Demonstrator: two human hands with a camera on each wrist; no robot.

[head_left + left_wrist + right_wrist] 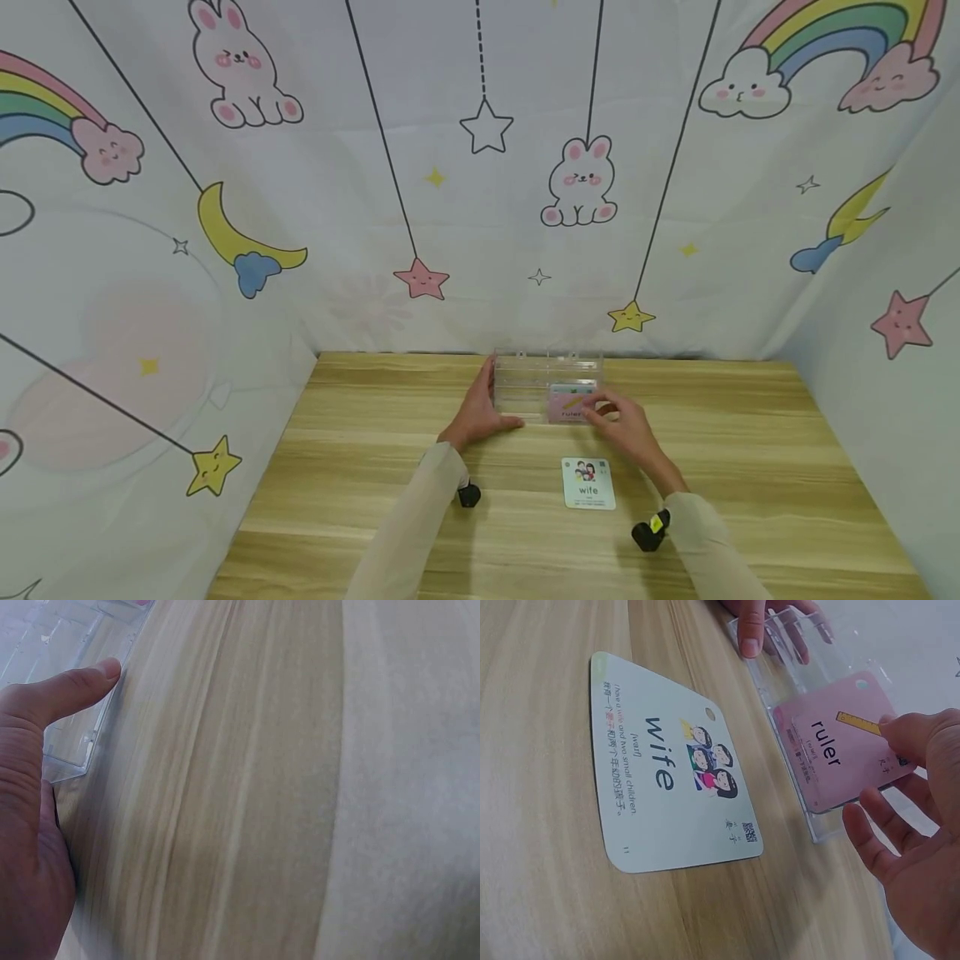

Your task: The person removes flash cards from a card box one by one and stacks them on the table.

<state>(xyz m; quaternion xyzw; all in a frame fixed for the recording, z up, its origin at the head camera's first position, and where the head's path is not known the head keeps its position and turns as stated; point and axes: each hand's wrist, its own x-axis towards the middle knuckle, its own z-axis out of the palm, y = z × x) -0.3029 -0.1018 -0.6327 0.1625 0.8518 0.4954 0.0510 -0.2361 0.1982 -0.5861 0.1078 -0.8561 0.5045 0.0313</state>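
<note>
A clear plastic card holder (pixel 520 385) with compartments stands at the back of the table. My left hand (pixel 478 413) grips its left end, thumb along the front edge and fingers around the side. With thumb and fingertips, my right hand (pixel 627 427) pinches the right side of a pink "ruler" flashcard (pixel 810 765). That card sits in the holder's lower right compartment, its printed face toward me. A white "wife" flashcard (pixel 588 483) with a family picture lies flat on the table in front of the holder, nearest the right hand.
The wood-grain table (pixel 360 467) ends at a white fabric backdrop (pixel 480 225) printed with rabbits, stars and rainbows, close behind the holder. More of the fabric closes in the left and right sides. Black wrist cameras (pixel 650 535) are strapped to both arms.
</note>
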